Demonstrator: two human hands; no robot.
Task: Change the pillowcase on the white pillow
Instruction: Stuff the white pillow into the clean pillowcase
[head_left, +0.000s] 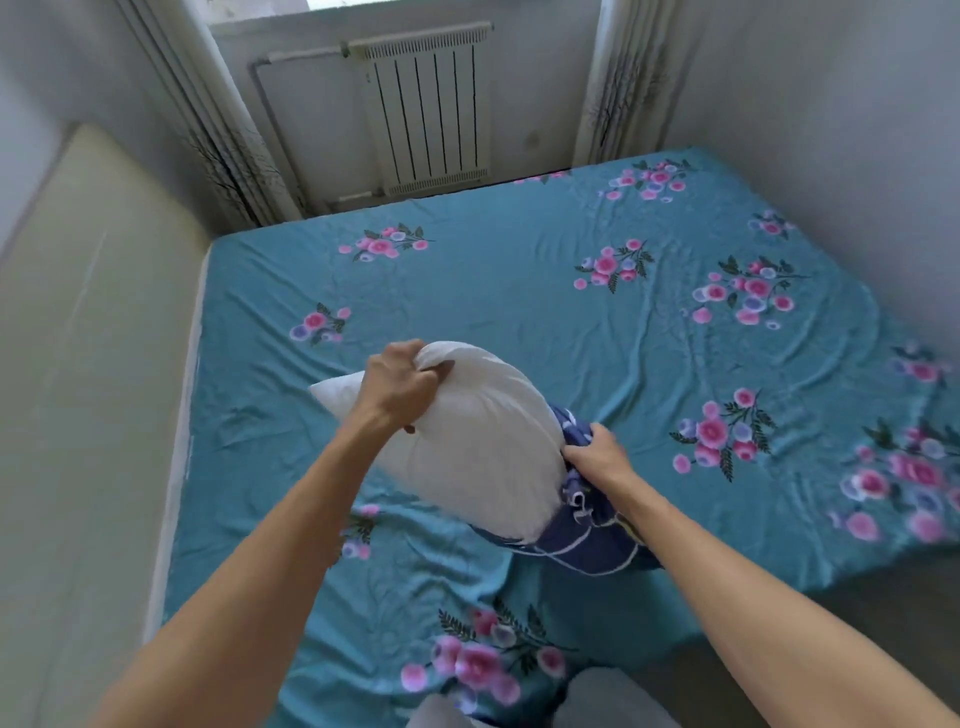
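Near the bed's front edge, the left hand has its grip bunched on the white pillow's upper end. The right hand pinches the dark blue pillowcase gathered round the pillow's lower end.

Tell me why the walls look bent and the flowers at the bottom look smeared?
Head view: the wide-angle lens bows the curtains and the bed's edges; the near flowers are blurred while the left hand gripping the white pillow stays fairly sharp; soft, even daylight, no glare.
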